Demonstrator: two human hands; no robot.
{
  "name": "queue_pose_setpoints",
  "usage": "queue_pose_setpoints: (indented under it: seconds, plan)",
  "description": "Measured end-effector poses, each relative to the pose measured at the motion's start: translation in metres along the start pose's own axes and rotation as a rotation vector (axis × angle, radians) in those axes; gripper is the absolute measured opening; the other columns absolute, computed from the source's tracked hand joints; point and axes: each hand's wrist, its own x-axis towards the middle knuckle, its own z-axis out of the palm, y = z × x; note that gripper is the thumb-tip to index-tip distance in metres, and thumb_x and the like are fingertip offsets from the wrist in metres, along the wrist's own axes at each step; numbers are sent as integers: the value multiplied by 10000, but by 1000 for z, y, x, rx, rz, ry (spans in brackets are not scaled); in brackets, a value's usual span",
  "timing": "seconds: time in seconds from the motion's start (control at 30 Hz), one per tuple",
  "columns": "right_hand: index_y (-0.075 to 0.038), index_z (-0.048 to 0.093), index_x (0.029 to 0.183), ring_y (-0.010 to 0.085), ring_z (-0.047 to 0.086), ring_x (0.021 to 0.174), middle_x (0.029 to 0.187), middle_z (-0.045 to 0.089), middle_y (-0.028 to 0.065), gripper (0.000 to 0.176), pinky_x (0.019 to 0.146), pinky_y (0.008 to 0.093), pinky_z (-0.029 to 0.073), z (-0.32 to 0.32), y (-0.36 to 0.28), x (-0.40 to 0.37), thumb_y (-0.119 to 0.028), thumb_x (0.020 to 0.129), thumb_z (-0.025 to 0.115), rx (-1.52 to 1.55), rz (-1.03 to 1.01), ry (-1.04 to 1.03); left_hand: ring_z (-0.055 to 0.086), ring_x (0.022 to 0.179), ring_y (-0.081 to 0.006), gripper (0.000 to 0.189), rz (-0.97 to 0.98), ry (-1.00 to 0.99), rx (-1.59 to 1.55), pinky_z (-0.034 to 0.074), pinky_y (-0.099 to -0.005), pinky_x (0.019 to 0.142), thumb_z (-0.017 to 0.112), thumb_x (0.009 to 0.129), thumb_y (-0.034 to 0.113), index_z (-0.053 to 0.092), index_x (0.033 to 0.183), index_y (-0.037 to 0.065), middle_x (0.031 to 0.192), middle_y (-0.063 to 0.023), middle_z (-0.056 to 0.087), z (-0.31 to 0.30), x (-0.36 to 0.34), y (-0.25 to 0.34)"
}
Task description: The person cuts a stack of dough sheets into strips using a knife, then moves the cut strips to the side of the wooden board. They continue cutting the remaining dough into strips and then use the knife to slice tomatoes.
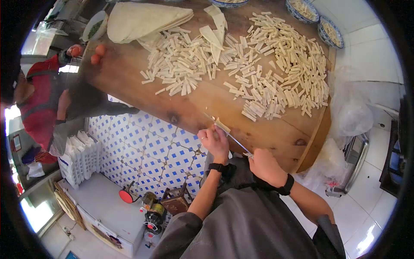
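Note:
My right hand (266, 166) is closed round the handle of a knife (236, 140), its thin blade pointing away to the left over the table's near edge. Just left of the blade, my left hand (215, 141) has its fingers curled against a small piece of dough (222, 125); the fingertips are partly hidden. Cut dough strips (179, 64) lie loose in a pile beyond my hands, with a wider spread of strips (297, 64) on the right. Flat uncut dough pieces (214, 36) rest on top of the strips.
A folded dough sheet (144, 21) covers the table's (189, 108) far left, near tomatoes (100, 49) and a bowl of greens (95, 26). Patterned bowls (331, 32) line the far right edge. A person in red (41, 103) stands left, holding a round red thing. Plastic bags (351, 116) hang right.

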Motion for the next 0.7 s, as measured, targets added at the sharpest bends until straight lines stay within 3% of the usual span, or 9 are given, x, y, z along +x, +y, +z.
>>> queue_pose_setpoints:
  seconds: [0.33,0.5,0.7]
  plan:
    - [72,620,830,490,637,817,828,641,306,220,706,529,527,-23,-24,20,-145,862,593,-91,65,-110,476,771,-329,112,-30,-15,30,384,-434,664,648,776,-3,546,819,9,788,-146,476,5,-2,-9]
    - [51,638,784,471,637,740,780,635,293,191,672,511,530,-25,-31,30,-126,845,597,-138,-23,13,488,765,-327,114,-52,-10,20,390,-438,666,644,765,-21,549,821,7,796,-142,494,5,3,-8]
    - [36,646,784,442,651,757,798,646,275,167,688,496,540,4,-32,67,-130,810,649,-129,-5,-15,501,749,-315,106,-110,-16,19,394,-425,654,631,763,-30,559,827,13,803,-134,506,6,5,-6]
